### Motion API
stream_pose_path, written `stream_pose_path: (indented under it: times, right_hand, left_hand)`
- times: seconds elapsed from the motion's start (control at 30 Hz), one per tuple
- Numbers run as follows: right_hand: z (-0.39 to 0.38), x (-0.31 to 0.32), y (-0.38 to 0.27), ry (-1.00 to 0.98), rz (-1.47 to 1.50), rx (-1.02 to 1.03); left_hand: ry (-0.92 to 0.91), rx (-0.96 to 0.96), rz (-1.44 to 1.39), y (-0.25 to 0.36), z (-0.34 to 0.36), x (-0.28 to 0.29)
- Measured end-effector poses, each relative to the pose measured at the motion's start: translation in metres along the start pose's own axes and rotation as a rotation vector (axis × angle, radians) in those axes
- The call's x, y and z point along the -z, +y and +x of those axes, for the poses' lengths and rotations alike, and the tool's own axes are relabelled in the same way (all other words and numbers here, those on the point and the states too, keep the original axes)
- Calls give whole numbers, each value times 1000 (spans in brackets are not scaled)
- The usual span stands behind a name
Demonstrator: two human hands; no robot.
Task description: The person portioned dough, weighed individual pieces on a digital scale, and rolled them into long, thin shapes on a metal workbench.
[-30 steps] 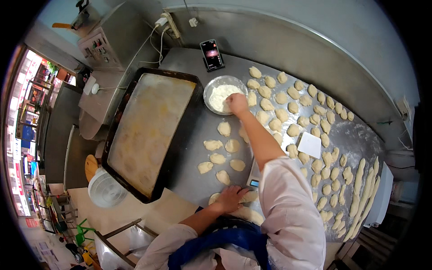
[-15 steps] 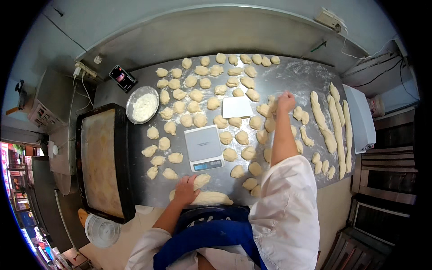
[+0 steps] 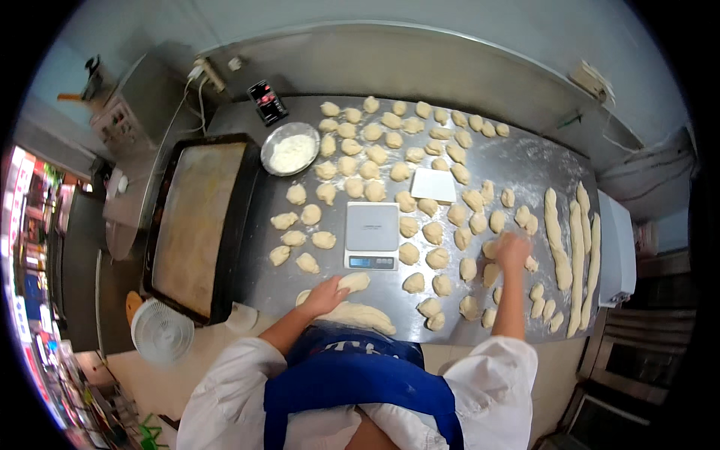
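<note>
At the table's near edge my left hand (image 3: 324,297) is closed, with its fingers on a small piece of dough (image 3: 354,282). Under and beside that hand lies a thick roll of dough (image 3: 360,318). My right hand (image 3: 511,250) is low over the right part of the table, fingers curled; what they hold, if anything, is hidden. A piece of dough (image 3: 531,263) peeks out at its right side, another (image 3: 490,250) at its left. Beyond my left hand stands a white kitchen scale (image 3: 373,228) with a bare platform and a lit display.
Many dough pieces (image 3: 437,259) lie in rough rows on the floured steel table (image 3: 517,157). Long dough strips (image 3: 556,240) rest at the right. A white block (image 3: 433,185), a metal bowl of flour (image 3: 292,152), a phone (image 3: 267,103) and a black-rimmed baking tray (image 3: 225,251) are there too.
My right hand has come back toward me from the farther dough pieces and dropped among nearer ones. My left hand stays by the roll. The whole view has shifted and turned.
</note>
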State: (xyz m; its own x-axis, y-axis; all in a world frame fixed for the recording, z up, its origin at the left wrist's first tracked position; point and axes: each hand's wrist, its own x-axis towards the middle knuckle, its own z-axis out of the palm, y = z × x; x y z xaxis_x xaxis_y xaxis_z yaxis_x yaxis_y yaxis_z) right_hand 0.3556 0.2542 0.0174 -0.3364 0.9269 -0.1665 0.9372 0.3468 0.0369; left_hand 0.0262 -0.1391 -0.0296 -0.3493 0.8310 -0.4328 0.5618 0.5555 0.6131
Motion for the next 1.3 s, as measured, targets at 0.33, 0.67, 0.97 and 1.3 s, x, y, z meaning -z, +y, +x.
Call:
stream_pose_path:
  times: [0.33,0.67,0.97,1.3]
  right_hand:
    - [-182,-47,-261,-231,840,767]
    - [-187,-25,-267,-323,245,853]
    - [-167,-9,-271,-120,-1,1087]
    - [-192,0,-270,-421,494,1086]
  left_hand:
    - [-390,-40,-540,8,19,17]
    - [-590,-106,-204,17,10,42]
    - [-694,36,-233,42,44,19]
    - [-303,-251,631,26,40,26]
